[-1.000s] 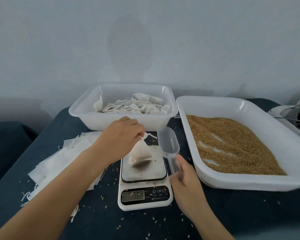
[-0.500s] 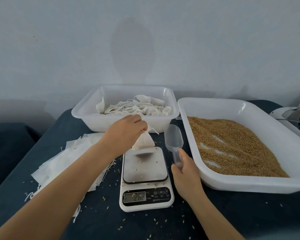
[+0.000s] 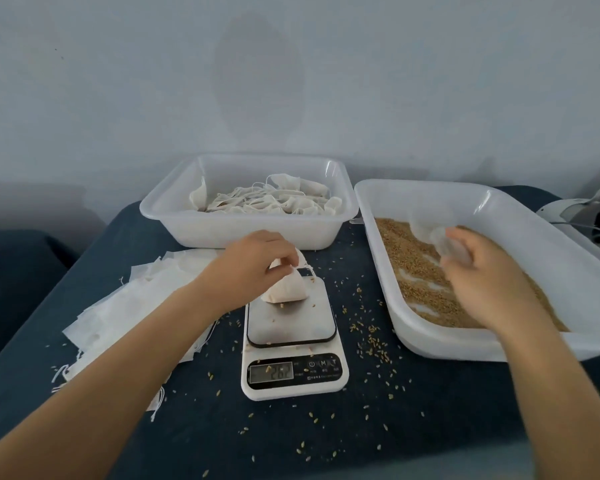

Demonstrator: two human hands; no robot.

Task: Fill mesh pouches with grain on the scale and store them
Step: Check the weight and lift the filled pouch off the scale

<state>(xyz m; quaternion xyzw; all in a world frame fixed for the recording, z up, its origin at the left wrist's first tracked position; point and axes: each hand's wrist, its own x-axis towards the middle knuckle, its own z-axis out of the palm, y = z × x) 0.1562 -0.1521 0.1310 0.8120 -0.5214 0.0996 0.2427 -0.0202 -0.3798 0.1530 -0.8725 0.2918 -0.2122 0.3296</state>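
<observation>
- A filled mesh pouch (image 3: 284, 289) sits on the far edge of the scale (image 3: 291, 337) platform, its neck pinched by the left hand (image 3: 257, 263).
- The scale's display reads 26.2.
- The right hand (image 3: 478, 271) grips a clear scoop (image 3: 433, 233), blurred, over the grain (image 3: 426, 271) in the large white tray (image 3: 430, 341) to the right.
- Behind the scale, a white tub (image 3: 243, 233) holds finished pouches (image 3: 271, 202).
- Flat empty pouches (image 3: 125, 306) lie stacked to the left on the dark blue counter (image 3: 291, 438).
- Loose kernels are scattered around the scale.
</observation>
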